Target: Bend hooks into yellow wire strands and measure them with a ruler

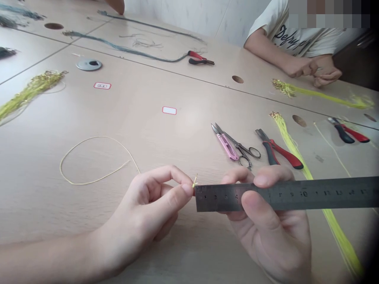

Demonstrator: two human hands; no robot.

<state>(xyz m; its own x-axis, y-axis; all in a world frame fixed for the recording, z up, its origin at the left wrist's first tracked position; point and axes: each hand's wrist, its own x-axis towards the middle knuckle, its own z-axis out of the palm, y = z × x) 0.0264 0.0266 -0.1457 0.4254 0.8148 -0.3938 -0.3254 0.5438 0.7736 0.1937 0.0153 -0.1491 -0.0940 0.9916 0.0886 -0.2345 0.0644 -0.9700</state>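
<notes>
My left hand (pixel 156 205) pinches a thin yellow cord, whose short knotted end (pixel 194 182) sticks up at the fingertips. The rest of the cord (pixel 89 139) lies in a loop on the table to the left of that hand. My right hand (pixel 272 221) grips a dark metal ruler (pixel 325 193) between thumb and fingers, held level with its numbers facing me. The ruler's left end is right beside the knotted end; whether they touch I cannot tell.
Pink snips (pixel 226 146), scissors (pixel 240 146) and red-black pliers (pixel 278 150) lie beyond the ruler. Yellow cord bundles (pixel 296 150) run down the right; another bundle (pixel 32 92) is at left. A person's hands (pixel 316 71) work across the table (pixel 133 98).
</notes>
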